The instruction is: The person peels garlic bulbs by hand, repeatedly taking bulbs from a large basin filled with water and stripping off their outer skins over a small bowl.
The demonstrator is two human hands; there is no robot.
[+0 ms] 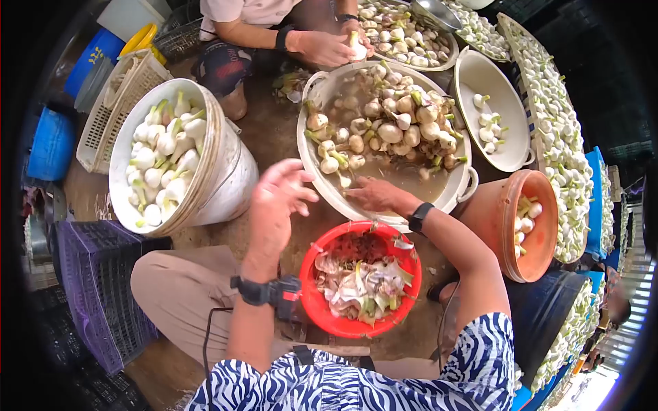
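Observation:
A large white basin (312, 147) holds murky water and a heap of unpeeled garlic bulbs (392, 131). My right hand (373, 195) reaches over its near rim into the water beside the lowest bulbs; its fingertips are partly hidden, and what they hold, if anything, cannot be made out. My left hand (281, 192) is raised left of the basin, fingers apart, slightly blurred and holding nothing. Below the basin stands a red bowl (308, 288) of peeled skins (360, 284). Left of my left hand is a white bucket (229, 171) full of cleaned garlic (164, 157).
Across the basin, a co-worker's hands (329, 48) hold a bulb. An oval tub (473, 68) and an orange bucket (480, 216) with a few bulbs stand right. Beyond lies a long garlic-covered tray (558, 151). A purple crate (103, 288) is at left.

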